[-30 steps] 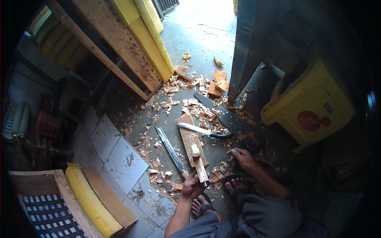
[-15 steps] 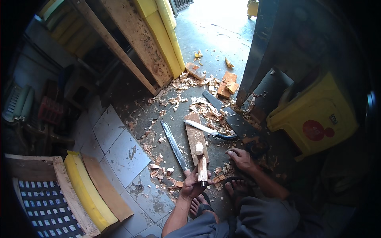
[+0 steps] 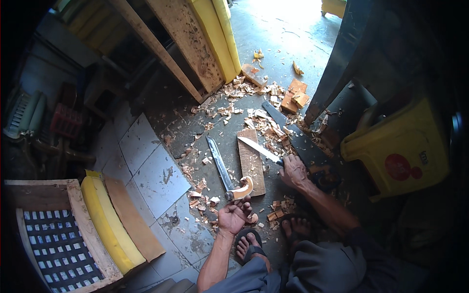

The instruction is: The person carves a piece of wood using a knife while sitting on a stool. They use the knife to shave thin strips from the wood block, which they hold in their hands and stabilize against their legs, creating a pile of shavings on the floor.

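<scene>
My left hand (image 3: pixel 234 215), palm up, has its fingers closed on a curved, carved wooden handle (image 3: pixel 241 192) with a dark end. My right hand (image 3: pixel 293 171) is wrapped round the dark handle of a knife (image 3: pixel 261 149). The knife's pale blade points up and left, its tip over a flat wooden board (image 3: pixel 252 171) on the floor. Left of the board lies a long straight blade (image 3: pixel 220 163); its lower end is hidden behind the carved piece.
Wood shavings (image 3: pixel 234 90) and orange-brown blocks (image 3: pixel 294 95) litter the floor. A dark flat blade (image 3: pixel 274 113) lies among them. A yellow plastic stool (image 3: pixel 398 151) is at right, a wooden frame with black webbing (image 3: pixel 53 244) at lower left. Yellow-padded frames (image 3: pixel 215 39) lean by the doorway.
My right hand has moved up and taken hold of the knife by its handle. My left hand has turned the carved wooden piece from pointing up the board to lying crosswise near the board's lower end.
</scene>
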The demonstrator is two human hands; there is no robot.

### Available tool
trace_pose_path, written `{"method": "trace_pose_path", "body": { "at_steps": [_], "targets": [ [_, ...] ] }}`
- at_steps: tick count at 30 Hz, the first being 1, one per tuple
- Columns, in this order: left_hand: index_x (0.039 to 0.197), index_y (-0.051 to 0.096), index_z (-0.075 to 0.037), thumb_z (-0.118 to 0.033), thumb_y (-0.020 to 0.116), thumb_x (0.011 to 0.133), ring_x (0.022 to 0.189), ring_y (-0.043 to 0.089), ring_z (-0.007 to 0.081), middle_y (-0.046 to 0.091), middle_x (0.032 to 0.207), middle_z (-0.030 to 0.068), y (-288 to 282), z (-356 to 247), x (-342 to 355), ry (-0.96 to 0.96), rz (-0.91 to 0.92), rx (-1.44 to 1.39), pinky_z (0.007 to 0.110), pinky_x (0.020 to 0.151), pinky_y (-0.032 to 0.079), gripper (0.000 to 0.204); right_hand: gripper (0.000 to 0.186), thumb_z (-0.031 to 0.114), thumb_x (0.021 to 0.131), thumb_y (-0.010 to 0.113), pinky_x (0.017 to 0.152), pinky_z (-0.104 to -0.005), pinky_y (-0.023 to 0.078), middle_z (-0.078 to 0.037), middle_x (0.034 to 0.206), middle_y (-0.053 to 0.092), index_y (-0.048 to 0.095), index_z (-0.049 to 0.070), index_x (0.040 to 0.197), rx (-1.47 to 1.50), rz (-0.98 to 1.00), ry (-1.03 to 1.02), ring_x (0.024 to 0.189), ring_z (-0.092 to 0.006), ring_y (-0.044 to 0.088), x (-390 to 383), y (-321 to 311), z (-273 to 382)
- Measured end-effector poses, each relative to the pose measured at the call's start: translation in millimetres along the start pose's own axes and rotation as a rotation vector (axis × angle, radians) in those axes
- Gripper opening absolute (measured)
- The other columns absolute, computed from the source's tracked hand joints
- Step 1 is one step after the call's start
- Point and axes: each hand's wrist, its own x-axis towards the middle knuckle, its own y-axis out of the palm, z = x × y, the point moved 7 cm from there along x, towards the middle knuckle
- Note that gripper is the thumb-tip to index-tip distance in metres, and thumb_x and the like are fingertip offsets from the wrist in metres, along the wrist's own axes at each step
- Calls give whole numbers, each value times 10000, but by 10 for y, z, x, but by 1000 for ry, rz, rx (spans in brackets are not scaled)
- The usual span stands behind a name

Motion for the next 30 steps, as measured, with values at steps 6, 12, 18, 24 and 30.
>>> {"method": "trace_pose_path", "body": {
  "at_steps": [6, 12, 18, 24, 30],
  "targets": [
    [1166, 626, 28, -273, 658, 971, 776, 671, 199, 680, 1004, 135, -228, -292, 54, 177, -439, 917, 339, 661, 599, 360, 174, 177, 912, 582, 675, -516, 493, -220, 818, 592, 516, 26, 968, 414, 93, 89, 757, -415, 623, -416, 9, 416],
    [1015, 725, 32, -234, 733, 895, 746, 724, 190, 751, 845, 116, -59, -452, 199, 462, -491, 1275, 331, 664, 553, 292, 232, 239, 972, 594, 663, -529, 501, -212, 833, 607, 517, 23, 1006, 468, 117, -93, 749, -435, 637, -566, -26, 875],
    [979, 737, 17, -230, 735, 863, 762, 726, 231, 750, 858, 139, 110, -573, 242, 445, -518, 1471, 336, 702, 558, 273, 248, 247, 970, 615, 611, -495, 514, -210, 828, 618, 520, 21, 1008, 354, 184, -125, 754, -413, 661, -403, -11, 1038],
    [955, 752, -20, -325, 754, 816, 777, 733, 277, 751, 841, 156, 167, -618, 259, 419, -559, 1598, 378, 708, 538, 335, 313, 342, 986, 572, 621, -535, 511, -235, 858, 661, 521, 34, 1013, 435, 157, -164, 739, -432, 666, -357, -4, 1067],
    [897, 751, -6, -370, 748, 815, 740, 733, 308, 740, 780, 161, 377, -641, 235, 476, -537, 1559, 401, 691, 544, 373, 313, 345, 1001, 544, 620, -549, 516, -250, 832, 676, 502, 35, 1005, 240, 385, 6, 734, -476, 656, -355, 202, 958]
  ]
}}
